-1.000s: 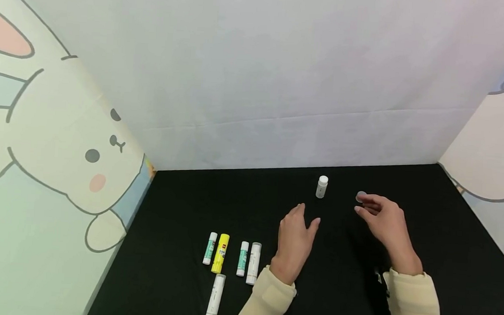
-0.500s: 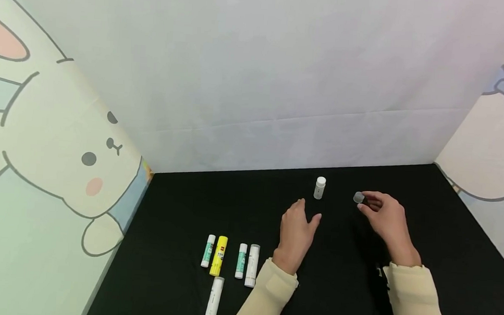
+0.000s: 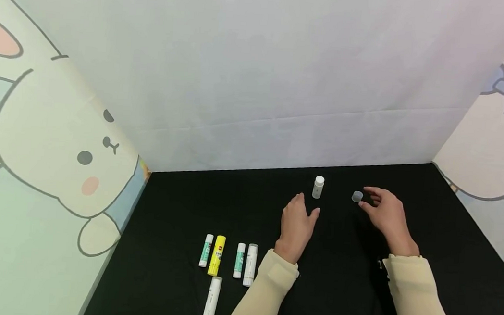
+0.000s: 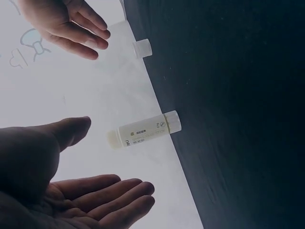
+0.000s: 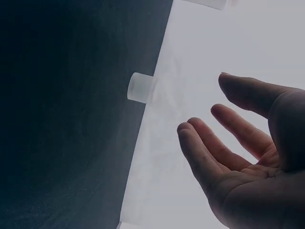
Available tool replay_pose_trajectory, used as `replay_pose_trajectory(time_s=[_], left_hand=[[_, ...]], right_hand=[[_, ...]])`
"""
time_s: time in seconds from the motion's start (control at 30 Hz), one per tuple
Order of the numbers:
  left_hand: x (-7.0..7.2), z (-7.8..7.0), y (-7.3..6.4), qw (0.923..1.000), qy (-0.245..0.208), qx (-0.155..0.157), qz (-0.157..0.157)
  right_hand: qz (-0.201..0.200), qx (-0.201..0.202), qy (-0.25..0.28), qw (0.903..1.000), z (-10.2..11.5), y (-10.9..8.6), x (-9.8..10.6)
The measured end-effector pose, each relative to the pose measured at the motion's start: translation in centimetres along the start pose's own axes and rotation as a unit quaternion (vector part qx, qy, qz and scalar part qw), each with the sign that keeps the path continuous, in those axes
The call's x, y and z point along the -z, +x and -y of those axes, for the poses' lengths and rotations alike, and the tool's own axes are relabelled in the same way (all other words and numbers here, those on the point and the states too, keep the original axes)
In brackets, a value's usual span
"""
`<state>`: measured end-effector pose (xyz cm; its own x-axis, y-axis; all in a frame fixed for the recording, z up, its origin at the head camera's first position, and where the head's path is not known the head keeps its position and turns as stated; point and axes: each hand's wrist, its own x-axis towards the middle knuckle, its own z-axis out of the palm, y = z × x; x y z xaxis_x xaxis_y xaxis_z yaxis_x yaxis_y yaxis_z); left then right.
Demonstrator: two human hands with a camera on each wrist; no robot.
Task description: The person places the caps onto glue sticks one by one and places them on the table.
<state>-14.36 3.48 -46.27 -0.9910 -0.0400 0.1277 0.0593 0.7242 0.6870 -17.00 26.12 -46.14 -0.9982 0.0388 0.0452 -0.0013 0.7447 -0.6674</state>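
An uncapped white glue stick (image 3: 317, 187) stands upright toward the back of the black table; its pale glue end (image 4: 113, 139) shows in the left wrist view. My left hand (image 3: 295, 227) is just in front of it, thumb spread from the fingers, touching nothing. To the right, a translucent cap (image 3: 357, 196) sits on the cloth, also visible as a small clear cylinder (image 5: 139, 88) in the right wrist view. Beside that cap hovers my right hand (image 3: 388, 216), its fingers loosely bent and nothing between them.
Several capped glue sticks lie at the left front: a green-and-white one (image 3: 206, 250), a yellow one (image 3: 216, 255), another green-and-white one (image 3: 239, 261), a white one (image 3: 250, 265) and a nearer white one (image 3: 211, 302). A pale back wall (image 3: 279, 140) borders the black table (image 3: 171, 205).
My right hand's fingers have come away from the cap, which stays on the table. My left hand has shifted slightly toward the standing glue stick.
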Motion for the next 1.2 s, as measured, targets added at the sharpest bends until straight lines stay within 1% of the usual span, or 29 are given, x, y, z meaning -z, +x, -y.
replay_pose_trajectory(time_s=[0.23,0.43,0.63,0.9,1.2], left_hand=[[-0.4,-0.2,1.1,0.9999,0.005,0.009,-0.003],[-0.7,-0.4,2.1,0.9998,0.015,0.015,0.005],[-1.2,-0.5,3.0,0.9994,0.030,0.015,0.009],[-2.0,-0.4,3.8,0.9993,0.033,0.015,0.012],[-2.5,-0.4,4.4,0.9992,0.036,0.009,0.012]], right_hand=[[0.025,-0.007,-0.011,0.9996,-0.4,0.9,-0.3],[0.039,0.000,-0.014,0.9991,-0.3,1.6,-0.8],[0.051,0.000,-0.017,0.9986,-0.1,2.0,-1.2],[0.034,0.021,-0.032,0.9987,0.0,2.5,-2.0],[0.030,0.040,-0.059,0.9970,-0.5,3.1,-3.0]])
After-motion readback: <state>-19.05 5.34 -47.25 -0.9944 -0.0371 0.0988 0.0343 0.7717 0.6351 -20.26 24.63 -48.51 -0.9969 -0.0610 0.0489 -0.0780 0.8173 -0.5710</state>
